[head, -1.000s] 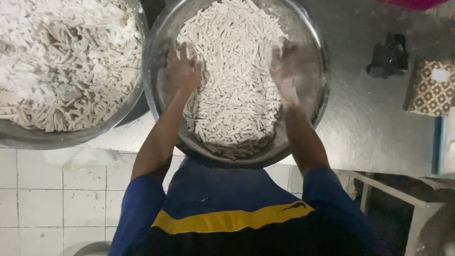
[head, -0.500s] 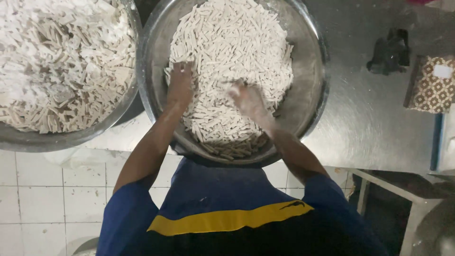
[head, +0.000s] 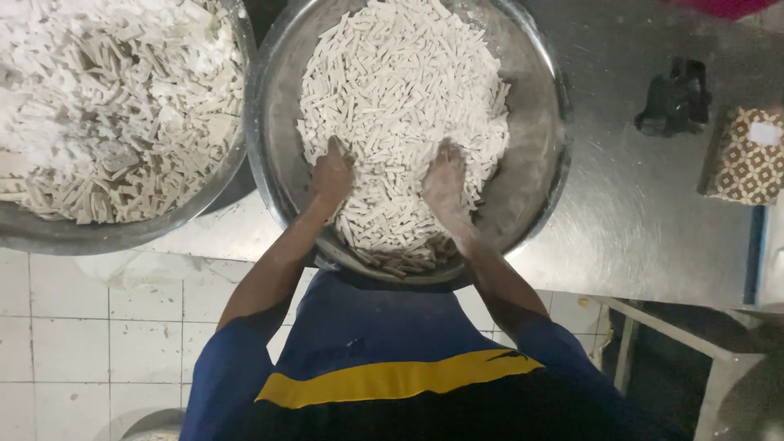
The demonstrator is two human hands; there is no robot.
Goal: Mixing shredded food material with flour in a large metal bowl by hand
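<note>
Both hands, left [head: 331, 175] and right [head: 445, 181], reach forward, palms down, fingers spread.

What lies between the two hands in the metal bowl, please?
In the head view, only floured white dough strips lie between the left hand and right hand.

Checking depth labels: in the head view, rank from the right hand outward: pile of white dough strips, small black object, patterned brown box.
1. Pile of white dough strips, in the round metal bowl: the right hand rests in it.
2. Small black object, on the steel counter to the right.
3. Patterned brown box, at the far right edge.
</note>
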